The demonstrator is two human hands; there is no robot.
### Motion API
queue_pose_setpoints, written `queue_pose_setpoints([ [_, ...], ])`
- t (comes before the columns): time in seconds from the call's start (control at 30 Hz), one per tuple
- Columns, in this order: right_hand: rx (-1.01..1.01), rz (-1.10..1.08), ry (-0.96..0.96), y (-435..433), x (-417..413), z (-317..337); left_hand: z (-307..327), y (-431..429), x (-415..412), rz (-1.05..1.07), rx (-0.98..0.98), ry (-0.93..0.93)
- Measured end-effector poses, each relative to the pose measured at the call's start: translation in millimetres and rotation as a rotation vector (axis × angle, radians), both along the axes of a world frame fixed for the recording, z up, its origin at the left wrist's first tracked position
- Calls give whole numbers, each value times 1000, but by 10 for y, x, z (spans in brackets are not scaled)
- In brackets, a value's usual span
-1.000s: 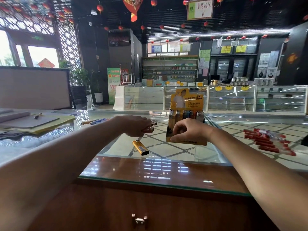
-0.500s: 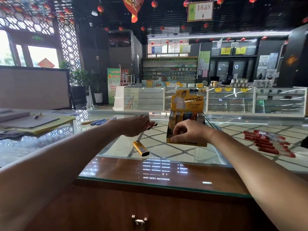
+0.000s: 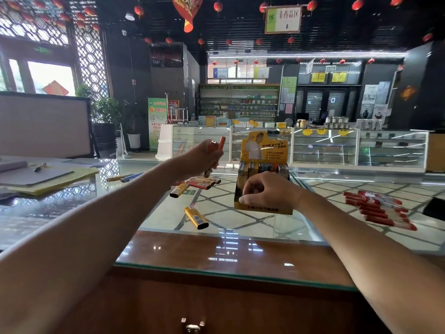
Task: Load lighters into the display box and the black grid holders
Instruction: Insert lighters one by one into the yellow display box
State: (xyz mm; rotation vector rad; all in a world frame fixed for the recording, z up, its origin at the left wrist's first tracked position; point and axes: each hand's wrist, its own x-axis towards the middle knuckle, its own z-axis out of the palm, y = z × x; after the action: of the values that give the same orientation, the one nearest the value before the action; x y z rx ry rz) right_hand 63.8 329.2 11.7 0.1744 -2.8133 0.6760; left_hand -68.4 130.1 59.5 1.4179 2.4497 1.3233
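Both hands are busy: the left hand (image 3: 204, 160) is curled round a couple of orange lighters (image 3: 220, 144), held above the glass desk (image 3: 265, 227), while the right hand (image 3: 264, 192) grips the near front of the yellow display box (image 3: 263, 209), which stands on the desk right of centre with lighters in its far rows. Loose yellow lighters (image 3: 196, 217) lie left of the box. Red lighters (image 3: 380, 213) lie far right.

Bright window backlight, glare on glass counter (image 3: 240, 227), wide-angle distortion
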Motion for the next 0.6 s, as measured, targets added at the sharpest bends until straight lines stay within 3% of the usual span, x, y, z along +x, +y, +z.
queue_pose_setpoints([
  [0.2, -113, -62, 377, -20, 29, 73, -34, 231, 169, -183, 290, -392],
  [0.33, -158, -66, 556, -21, 26, 98, -91, 309, 228, -221, 381, -483],
  [0.6, -77, -19, 463, -176, -43, 111, -103, 328, 431, -295, 318, -515],
])
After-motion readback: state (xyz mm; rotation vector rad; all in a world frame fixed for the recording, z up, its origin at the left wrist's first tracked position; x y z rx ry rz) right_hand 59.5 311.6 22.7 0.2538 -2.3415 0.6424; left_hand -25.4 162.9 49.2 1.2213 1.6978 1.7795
